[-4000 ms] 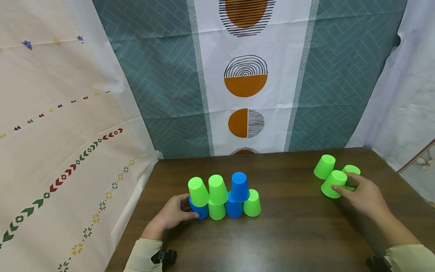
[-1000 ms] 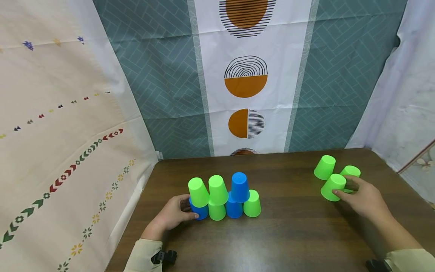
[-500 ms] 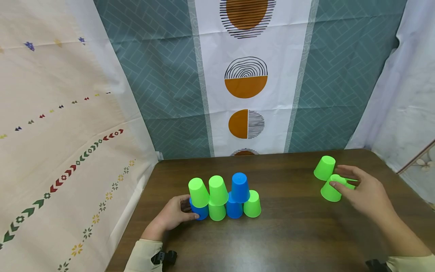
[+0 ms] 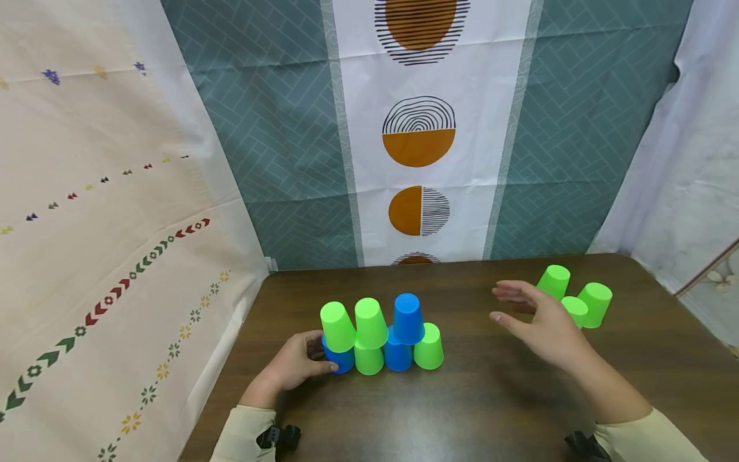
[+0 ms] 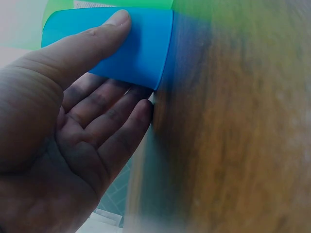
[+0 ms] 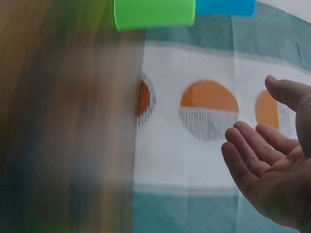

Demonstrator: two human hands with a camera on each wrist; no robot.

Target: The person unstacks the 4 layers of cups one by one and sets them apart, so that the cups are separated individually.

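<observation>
Left hand has the lower-left blue cup, thumb flat on its near wall, other fingers round the far left side; pinching it between the two. Left wrist view shows the same grip, cup mouth down on the wood.

That cup is the left end of a two-tier stack, left of middle on the brown table. All cups are inverted. Lower row continues right: a lower green cup, a second lower blue cup, then the right-end green cup. Upper row, left to right: upper-left green cup, upper-middle green cup, upper blue cup. Can't tell exactly how each upper cup straddles the ones under it.

Right hand is over the table between the stack and the loose cups, nearer the loose ones. Fingers extended, thumb spread well away from them, nothing held.

Three loose green cups sit at far right: far green cup, right green cup, near green cup. Right hand partly hides the far and near ones; can't tell if the three touch.

Black wrist devices at both sleeves. Far side: teal-and-white cloth with orange circles. Left: cream cloth with small coloured motifs.
</observation>
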